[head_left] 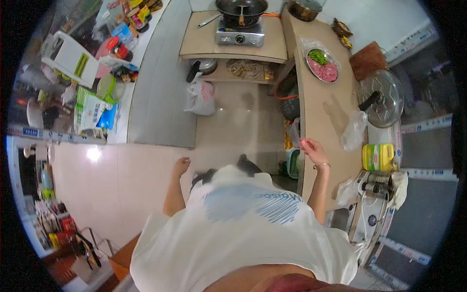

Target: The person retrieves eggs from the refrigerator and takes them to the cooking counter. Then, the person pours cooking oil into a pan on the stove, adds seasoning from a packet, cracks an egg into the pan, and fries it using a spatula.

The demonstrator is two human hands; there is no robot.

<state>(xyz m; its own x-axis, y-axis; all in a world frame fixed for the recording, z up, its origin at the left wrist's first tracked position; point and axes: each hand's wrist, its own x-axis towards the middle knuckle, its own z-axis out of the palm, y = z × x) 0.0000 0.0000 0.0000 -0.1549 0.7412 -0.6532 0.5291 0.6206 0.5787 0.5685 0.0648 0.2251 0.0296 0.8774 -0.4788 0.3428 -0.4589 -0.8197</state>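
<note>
My left hand (182,166) hangs beside my body over the pale floor, fingers loosely curled together with nothing visible in them. On the other side my right hand (314,150), with a bracelet at the wrist, hovers near the inner edge of the right counter (323,121). Its fingers are slightly bent and apart, holding nothing. Further up that counter sits a metal plate (308,62) with pink raw meat (327,73) and chopped green vegetable (318,57). A clear plastic bag (354,130) lies to the right of my right hand.
Ahead, a wok (242,7) rests on a gas stove (240,38). A glass lid (387,100), wooden board (368,61) and yellow oil jug (378,157) line the right side. A white bag (200,97) hangs below the stove counter. Bottles and jars crowd the left ledge (130,100).
</note>
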